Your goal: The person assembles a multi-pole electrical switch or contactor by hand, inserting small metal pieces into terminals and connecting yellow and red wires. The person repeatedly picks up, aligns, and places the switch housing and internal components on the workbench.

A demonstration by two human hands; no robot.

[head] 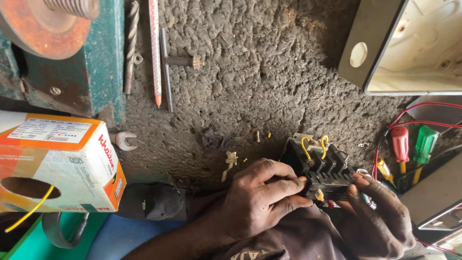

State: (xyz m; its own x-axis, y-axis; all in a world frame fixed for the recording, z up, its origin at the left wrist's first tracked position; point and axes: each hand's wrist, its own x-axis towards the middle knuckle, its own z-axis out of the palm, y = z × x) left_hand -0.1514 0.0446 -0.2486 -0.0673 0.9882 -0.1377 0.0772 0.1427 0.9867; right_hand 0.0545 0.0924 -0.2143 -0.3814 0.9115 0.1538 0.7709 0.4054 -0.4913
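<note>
Both hands, left hand (257, 200) and right hand (378, 219), pinch a black switch block (323, 172) with closed fingers, its underside hidden, above rough grey concrete (269, 72).

Work surface was a rough, pitted grey bench top (269, 72), lit by flat daylight with soft shadows. A rusted wheel (38, 24) on a green-painted machine body (96, 62) stood at the upper left. A drill bit (131, 43), a pencil (155, 48) and a chuck key (168, 62) lay beside it. An orange-and-white carton (62, 163) sat at left, a cream enclosure box (409, 48) at upper right.
</note>
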